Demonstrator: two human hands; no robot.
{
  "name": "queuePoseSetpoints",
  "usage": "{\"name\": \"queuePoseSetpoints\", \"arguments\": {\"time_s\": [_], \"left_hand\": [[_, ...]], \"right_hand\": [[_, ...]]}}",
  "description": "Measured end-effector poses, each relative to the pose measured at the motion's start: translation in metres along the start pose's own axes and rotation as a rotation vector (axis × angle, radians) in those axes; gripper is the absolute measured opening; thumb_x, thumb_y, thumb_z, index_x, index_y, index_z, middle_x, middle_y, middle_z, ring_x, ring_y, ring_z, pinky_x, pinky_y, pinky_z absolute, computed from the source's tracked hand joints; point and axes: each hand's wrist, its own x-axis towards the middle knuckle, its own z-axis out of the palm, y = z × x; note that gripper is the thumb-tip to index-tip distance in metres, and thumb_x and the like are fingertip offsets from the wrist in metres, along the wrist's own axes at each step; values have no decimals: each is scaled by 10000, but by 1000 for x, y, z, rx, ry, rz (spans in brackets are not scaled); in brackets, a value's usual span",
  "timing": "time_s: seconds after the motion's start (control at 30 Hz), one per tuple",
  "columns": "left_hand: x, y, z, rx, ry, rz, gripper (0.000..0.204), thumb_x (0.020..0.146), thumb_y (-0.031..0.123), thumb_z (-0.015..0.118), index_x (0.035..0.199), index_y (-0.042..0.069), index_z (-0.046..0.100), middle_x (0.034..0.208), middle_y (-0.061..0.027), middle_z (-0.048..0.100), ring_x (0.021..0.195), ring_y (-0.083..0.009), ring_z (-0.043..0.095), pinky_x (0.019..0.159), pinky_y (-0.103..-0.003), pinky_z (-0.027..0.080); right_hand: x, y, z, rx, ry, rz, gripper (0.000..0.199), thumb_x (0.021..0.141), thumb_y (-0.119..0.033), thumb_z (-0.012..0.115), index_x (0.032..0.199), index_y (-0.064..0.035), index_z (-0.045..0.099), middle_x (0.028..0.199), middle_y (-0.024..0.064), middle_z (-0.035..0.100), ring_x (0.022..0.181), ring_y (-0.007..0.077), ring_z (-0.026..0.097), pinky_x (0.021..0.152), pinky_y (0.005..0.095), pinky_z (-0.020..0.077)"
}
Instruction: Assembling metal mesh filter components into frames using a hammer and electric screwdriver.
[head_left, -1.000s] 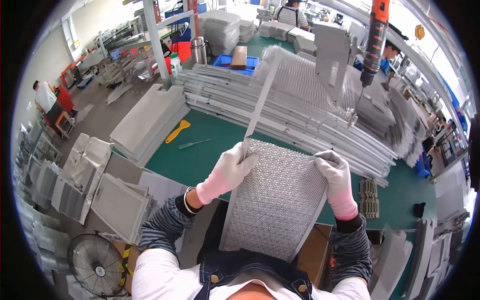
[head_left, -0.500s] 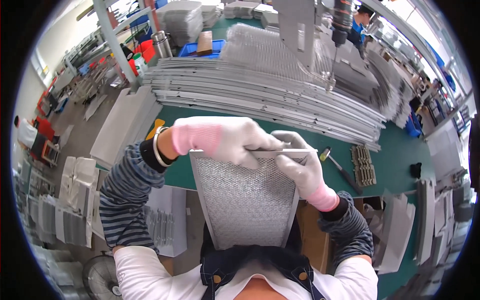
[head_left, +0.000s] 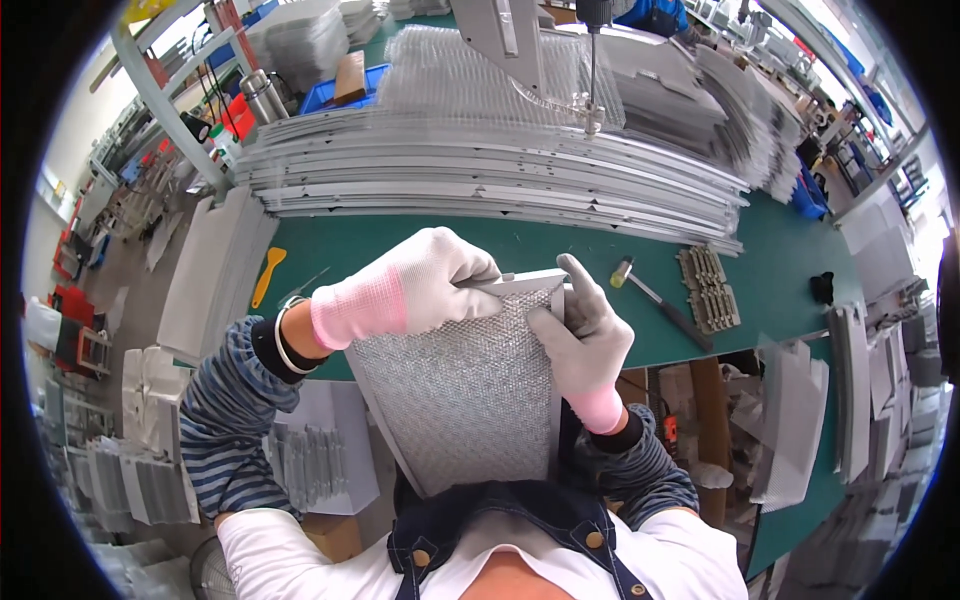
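A silvery metal mesh filter panel [head_left: 460, 400] with a thin metal frame stands tilted in front of my body, its lower end against my overalls. My left hand [head_left: 425, 280], in a white glove with a pink cuff, is closed on the frame strip [head_left: 535, 281] along the far edge; its fingertips are partly hidden. At the far right corner my gloved right hand [head_left: 588, 345] grips the frame, thumb on the mesh side and fingers behind, the index finger raised.
Long metal frame strips [head_left: 480, 180] lie stacked across the green table [head_left: 340, 245]. A hammer [head_left: 660, 303] and several metal hinge-like parts [head_left: 708, 290] lie to the right, a yellow scraper-like tool [head_left: 268, 277] to the left. A drill-like tool [head_left: 594, 60] hangs above the stack.
My view has shifted, so the table things appear displaced. My right index finger has lifted off the frame edge, and the panel is tilted more to one side, with both hands still on it.
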Motion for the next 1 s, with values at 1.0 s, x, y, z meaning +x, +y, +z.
{"name": "queuePoseSetpoints", "arguments": {"time_s": [1.0], "left_hand": [[9,-30,21,43,72,133,257,854,211,726,934,-32,698,593,-147,556,503,-177,513,523,-305,431]], "right_hand": [[18,6,-4,93,-120,189,236,842,65,646,1062,15,576,788,13,629,709,19,539,632,183,447]]}}
